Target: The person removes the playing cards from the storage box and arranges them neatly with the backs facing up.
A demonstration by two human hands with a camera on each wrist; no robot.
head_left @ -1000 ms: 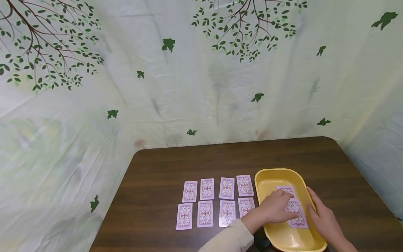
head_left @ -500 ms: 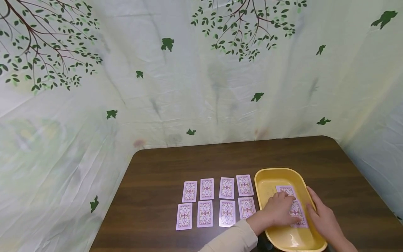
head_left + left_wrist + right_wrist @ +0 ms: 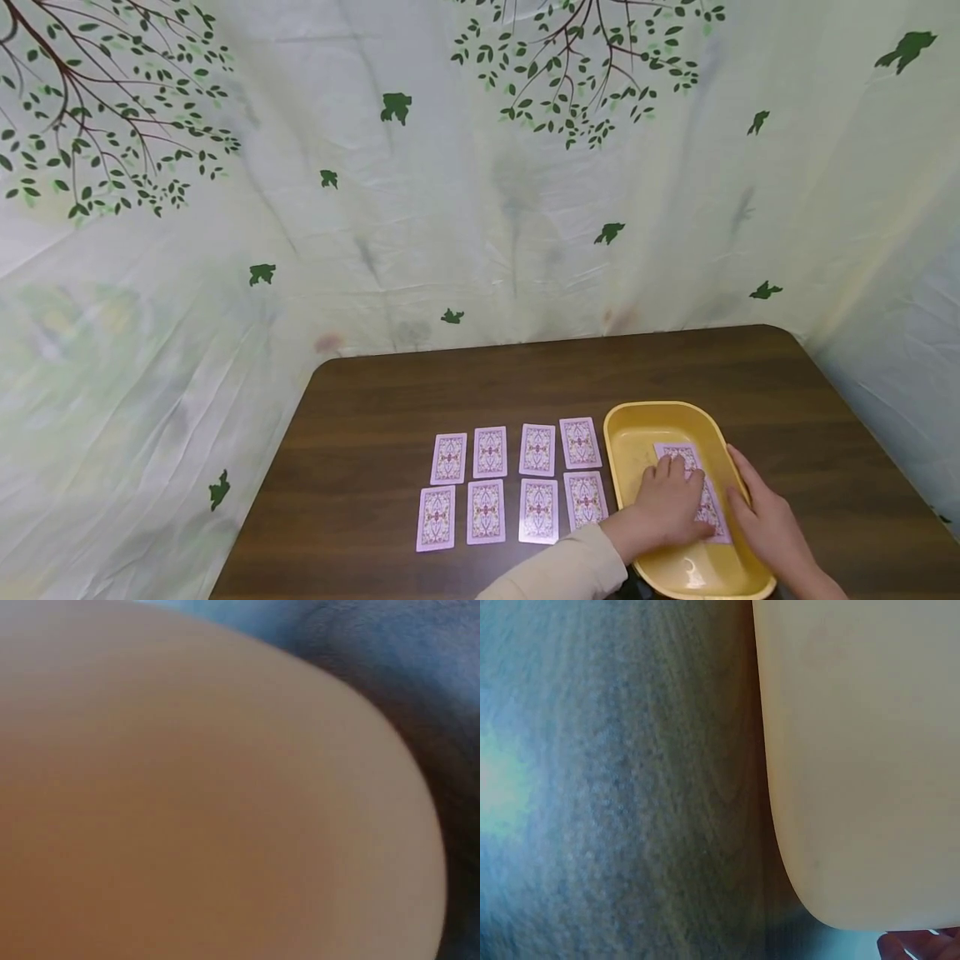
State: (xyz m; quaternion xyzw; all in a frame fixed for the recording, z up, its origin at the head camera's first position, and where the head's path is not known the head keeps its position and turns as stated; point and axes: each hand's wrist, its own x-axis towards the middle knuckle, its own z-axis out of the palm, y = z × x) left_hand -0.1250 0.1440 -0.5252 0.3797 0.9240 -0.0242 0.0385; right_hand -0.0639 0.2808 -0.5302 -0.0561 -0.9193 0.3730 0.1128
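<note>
A yellow tray (image 3: 622, 446) stands at the right of the table with two purple-patterned playing cards, backs up, lying in it. My left hand (image 3: 671, 504) reaches into the tray over the lower card (image 3: 708, 515), fingers and thumb spread and bent lightly down onto the cards. It hides much of that card, while the upper card (image 3: 670, 448) shows beyond the fingers. My right hand (image 3: 772, 521) holds the tray's right side, thumb at the rim and fingers along the outside. In the right wrist view, fingertips (image 3: 919, 945) appear below the pale tray wall (image 3: 862, 772).
Left of the tray, several cards (image 3: 486, 511) lie face down in two rows on the dark wooden table (image 3: 360, 433). The nearest cards almost meet the tray's left rim. Behind hangs a leaf-printed curtain (image 3: 517, 250). A blurred tan surface (image 3: 210, 795) fills the left wrist view.
My left hand has moved slightly right over the lower card, covering more of it, and its fingers have drawn in from the upper card. My right hand stays on the tray rim.
</note>
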